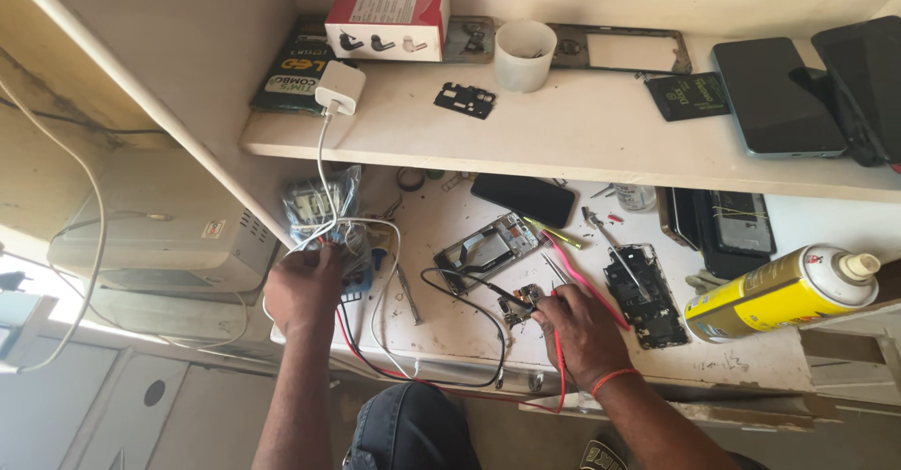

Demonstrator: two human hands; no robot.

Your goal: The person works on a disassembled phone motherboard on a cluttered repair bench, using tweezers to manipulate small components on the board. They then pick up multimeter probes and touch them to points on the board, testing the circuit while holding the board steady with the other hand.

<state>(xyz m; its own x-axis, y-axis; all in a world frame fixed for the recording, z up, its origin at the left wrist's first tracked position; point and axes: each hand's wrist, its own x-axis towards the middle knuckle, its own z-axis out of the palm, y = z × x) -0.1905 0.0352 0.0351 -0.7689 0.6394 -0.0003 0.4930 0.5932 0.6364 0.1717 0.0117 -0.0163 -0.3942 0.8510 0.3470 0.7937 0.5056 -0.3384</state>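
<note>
Head view: right hand (584, 325) clamped on red probe (560, 339), left hand's (302, 287) grip unclear.

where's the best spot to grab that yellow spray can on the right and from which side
Probably around the middle of the yellow spray can. It lies on its side at the right end of the work table, white nozzle cap pointing right and slightly up. Come from above, fingers across the round body, not its ends. The right hand is nearest, busy at a small circuit board; an opened phone lies between.
</note>
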